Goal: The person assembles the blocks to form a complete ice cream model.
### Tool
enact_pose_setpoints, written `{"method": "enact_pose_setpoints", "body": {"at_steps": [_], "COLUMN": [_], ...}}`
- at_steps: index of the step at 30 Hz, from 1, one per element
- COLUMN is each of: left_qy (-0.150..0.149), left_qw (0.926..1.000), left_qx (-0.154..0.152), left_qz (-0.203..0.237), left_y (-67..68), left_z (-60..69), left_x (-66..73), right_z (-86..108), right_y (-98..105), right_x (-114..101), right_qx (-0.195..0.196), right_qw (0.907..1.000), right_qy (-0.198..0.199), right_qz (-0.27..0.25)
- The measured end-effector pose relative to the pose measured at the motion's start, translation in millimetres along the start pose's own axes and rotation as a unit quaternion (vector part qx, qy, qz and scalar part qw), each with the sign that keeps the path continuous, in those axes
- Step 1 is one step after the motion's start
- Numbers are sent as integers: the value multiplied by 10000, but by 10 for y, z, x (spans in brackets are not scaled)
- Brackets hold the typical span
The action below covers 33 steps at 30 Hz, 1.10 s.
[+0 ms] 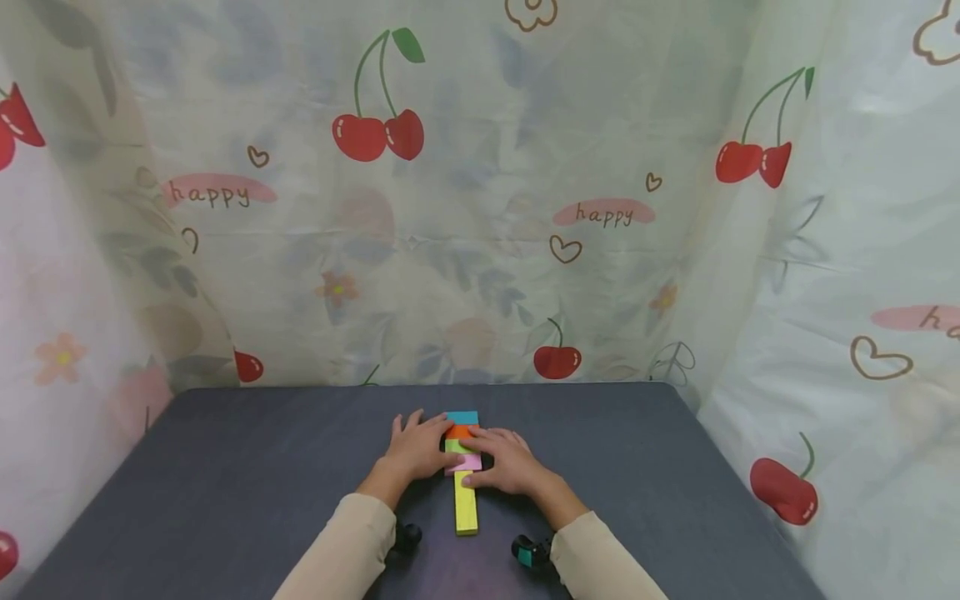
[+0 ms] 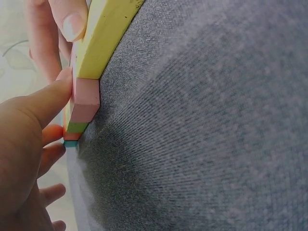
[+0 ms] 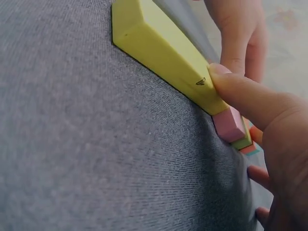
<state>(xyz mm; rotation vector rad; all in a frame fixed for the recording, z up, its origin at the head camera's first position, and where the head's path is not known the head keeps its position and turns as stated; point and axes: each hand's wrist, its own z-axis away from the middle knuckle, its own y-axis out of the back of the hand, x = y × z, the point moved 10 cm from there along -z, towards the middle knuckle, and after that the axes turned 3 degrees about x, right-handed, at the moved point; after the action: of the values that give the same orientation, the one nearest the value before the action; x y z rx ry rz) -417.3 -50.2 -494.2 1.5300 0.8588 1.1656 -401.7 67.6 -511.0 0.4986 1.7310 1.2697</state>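
Flat on the dark table, a row of coloured wooden blocks runs away from me. A long yellow block [image 1: 466, 507] points lengthwise at the near end; beyond it, pink [image 1: 472, 463], green [image 1: 453, 447], orange [image 1: 459, 432] and blue [image 1: 461, 417] blocks lie crosswise against one another. My left hand [image 1: 417, 450] is on the left side, its thumb touching the pink block and a finger near the orange end; its other fingers spread outward. From the right, my right hand [image 1: 513, 465] rests its thumb on the yellow block near the pink one, with its index finger reaching over the green and orange blocks.
The dark cloth-covered table [image 1: 255, 492] extends around the blocks on both sides. A pale curtain [image 1: 465, 200] printed with cherries hangs behind its far edge and at both sides. Black wrist devices [image 1: 531, 552] sit by the cream sleeves [image 1: 345, 546].
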Motion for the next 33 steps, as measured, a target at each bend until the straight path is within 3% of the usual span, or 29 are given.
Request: {"method": "enact_pose_setpoints", "body": {"at_steps": [13, 20, 24, 27, 33], "left_qy": [38, -48, -159, -191, -13], "left_qw": [10000, 9999, 9994, 9978, 9900], "left_qx": [38, 110, 293, 610, 1137], "left_qz": [-27, 55, 79, 180, 839], "left_y": [-19, 38, 91, 140, 188], "left_z": [-33, -20, 2, 35, 174], "left_x": [-16, 9, 26, 1, -177], "right_z": [11, 38, 81, 136, 308], "right_y": [34, 97, 159, 249, 388], "right_x": [-18, -38, 4, 63, 153], "right_qx": [179, 733, 1121, 1481, 1909], "right_qw": [9998, 9949, 9877, 9805, 9661], "right_qy": [10, 276, 326, 146, -227], "right_qz": [-114, -628, -1039, -1279, -1723]}}
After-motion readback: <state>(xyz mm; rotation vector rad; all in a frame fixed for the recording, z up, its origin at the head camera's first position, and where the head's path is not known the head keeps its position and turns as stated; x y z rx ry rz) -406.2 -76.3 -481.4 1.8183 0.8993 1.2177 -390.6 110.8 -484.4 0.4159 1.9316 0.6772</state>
